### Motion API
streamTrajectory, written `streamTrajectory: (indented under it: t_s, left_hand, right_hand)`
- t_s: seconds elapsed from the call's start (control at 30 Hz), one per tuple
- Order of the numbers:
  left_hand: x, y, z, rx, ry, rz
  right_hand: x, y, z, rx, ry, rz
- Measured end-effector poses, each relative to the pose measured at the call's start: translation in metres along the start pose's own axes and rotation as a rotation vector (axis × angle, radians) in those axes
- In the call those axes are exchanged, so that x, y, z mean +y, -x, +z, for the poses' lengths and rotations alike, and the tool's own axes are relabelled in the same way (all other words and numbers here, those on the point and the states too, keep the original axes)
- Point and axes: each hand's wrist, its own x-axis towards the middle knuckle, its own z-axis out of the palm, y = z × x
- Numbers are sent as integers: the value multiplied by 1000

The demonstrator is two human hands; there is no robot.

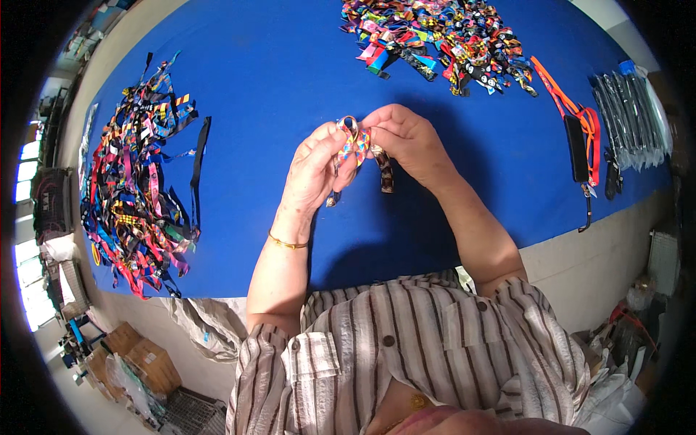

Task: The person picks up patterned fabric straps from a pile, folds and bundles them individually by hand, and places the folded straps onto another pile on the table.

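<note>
Above the middle of the blue table, both my hands hold one short patterned fabric strap (360, 147), multicoloured and bent into a loop at its top. My left hand (319, 159) pinches it from the left, thumb on the front near the loop. From the other side, the thumb and fingertips of my right hand (409, 141) close on the strap's right part. A brown and dark patterned strap end (385, 175) hangs below my right fingers. Another dark end (333, 199) shows under my left hand. My fingers partly hide how these pieces join.
A tangled heap of colourful straps (148, 188) covers the left of the blue table (268, 65). At the far side lies a pile of short looped straps (449, 36). To the right are an orange lanyard (593, 138) and a stack of dark plastic-wrapped items (629, 119).
</note>
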Motion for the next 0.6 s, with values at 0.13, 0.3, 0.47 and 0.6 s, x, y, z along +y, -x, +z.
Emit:
streamTrajectory:
  t_s: [0.13, 0.3, 0.47, 0.6]
  left_hand:
    - [-7, -1, -9, -6, 3, -25]
    - [-5, -1, -7, 29, -31, -37]
    - [-5, -1, -6, 69, -109, 42]
    - [-3, 3, -7, 49, -133, 88]
  right_hand:
    - [-1, 2, 1, -50, 73, -26]
    - [-5, 5, 3, -61, 95, 35]
    - [-12, 8, 7, 14, 197, 25]
    - [-11, 8, 6, 9, 188, 30]
